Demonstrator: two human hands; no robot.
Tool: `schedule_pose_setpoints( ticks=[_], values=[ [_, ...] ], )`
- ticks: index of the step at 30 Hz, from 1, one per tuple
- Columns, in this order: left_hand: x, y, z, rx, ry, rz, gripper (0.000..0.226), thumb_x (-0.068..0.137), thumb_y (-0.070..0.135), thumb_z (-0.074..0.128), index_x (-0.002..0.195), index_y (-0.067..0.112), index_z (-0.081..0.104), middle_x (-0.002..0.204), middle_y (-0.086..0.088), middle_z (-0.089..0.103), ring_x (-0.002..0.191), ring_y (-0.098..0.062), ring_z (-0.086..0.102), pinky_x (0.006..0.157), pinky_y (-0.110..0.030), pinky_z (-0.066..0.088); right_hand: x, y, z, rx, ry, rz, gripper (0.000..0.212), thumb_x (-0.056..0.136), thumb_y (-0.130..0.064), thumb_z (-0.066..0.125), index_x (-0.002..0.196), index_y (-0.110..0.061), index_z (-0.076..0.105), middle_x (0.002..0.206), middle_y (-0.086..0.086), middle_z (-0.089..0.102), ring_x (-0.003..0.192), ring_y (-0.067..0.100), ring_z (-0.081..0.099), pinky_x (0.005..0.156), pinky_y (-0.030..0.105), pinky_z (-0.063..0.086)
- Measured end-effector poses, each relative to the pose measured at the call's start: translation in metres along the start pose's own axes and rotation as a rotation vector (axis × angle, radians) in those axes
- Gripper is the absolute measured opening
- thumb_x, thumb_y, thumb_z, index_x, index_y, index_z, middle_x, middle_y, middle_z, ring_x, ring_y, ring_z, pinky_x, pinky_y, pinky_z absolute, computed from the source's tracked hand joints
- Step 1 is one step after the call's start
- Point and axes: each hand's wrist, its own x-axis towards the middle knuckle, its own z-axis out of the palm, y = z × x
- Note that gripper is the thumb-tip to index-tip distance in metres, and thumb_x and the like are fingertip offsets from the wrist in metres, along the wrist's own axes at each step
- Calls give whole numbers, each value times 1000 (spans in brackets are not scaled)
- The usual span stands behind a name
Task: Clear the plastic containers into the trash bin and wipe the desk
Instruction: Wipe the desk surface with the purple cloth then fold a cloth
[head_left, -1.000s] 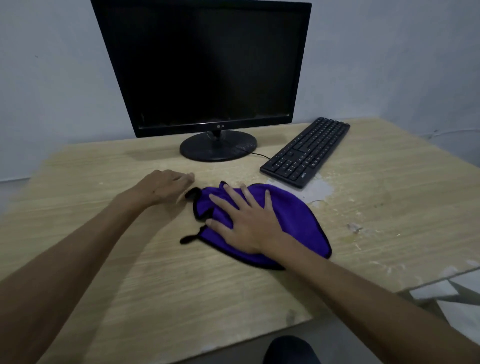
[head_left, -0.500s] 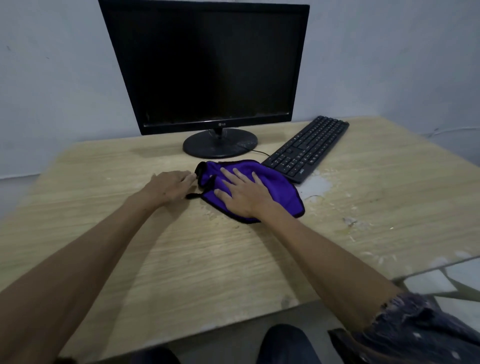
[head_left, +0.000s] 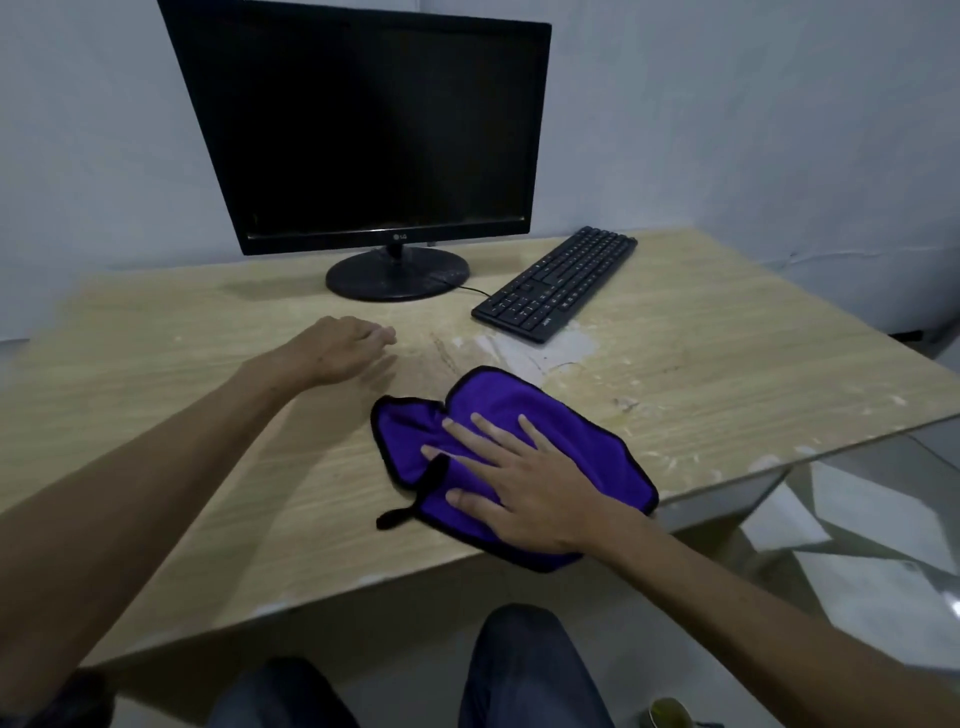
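Observation:
A purple cloth (head_left: 582, 441) with black trim lies flat on the wooden desk (head_left: 208, 467), near its front edge. My right hand (head_left: 519, 483) presses down on the cloth with straight, spread fingers. My left hand (head_left: 343, 348) rests on the bare desk to the cloth's upper left, fingers relaxed, holding nothing. No plastic container or trash bin is in view.
A black monitor (head_left: 374, 130) stands at the back on a round base (head_left: 397, 273). A black keyboard (head_left: 558, 283) lies angled to its right. White worn patches (head_left: 571, 348) and flecks mark the desk by the keyboard. My knees (head_left: 519, 670) show below the front edge.
My right hand has dragged the cloth from near the monitor base back toward the front edge and to the right. My left hand has stayed on the desk.

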Motion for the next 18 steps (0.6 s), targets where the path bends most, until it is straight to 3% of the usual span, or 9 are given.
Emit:
schedule_pose_setpoints(
  ticks=[6, 10, 18],
  values=[
    [-1, 13, 0, -18, 6, 129, 41, 109, 41, 42, 135, 21, 67, 140, -5, 65, 126, -23, 57, 92, -28, 35, 53, 21, -10, 26, -7, 87, 62, 104, -70, 16, 161, -53, -1, 170, -24, -11, 158, 5, -11, 126, 52, -13],
    [-4, 5, -3, -50, 69, 179, 38, 109, 37, 43, 133, 22, 68, 132, -1, 70, 118, -15, 59, 92, -28, 38, 116, 40, -14, 28, 12, 164, 64, 103, -69, 15, 163, -48, 1, 173, -19, -6, 160, 9, -6, 127, 57, -7],
    [-12, -4, -5, -101, 151, 169, 34, 108, 30, 47, 136, 26, 66, 139, 4, 65, 127, -11, 56, 95, -22, 33, 185, 57, -22, 28, 15, 256, 71, 105, -67, 12, 166, -32, 5, 174, -9, -5, 161, 16, -6, 127, 58, -7]
  ],
)
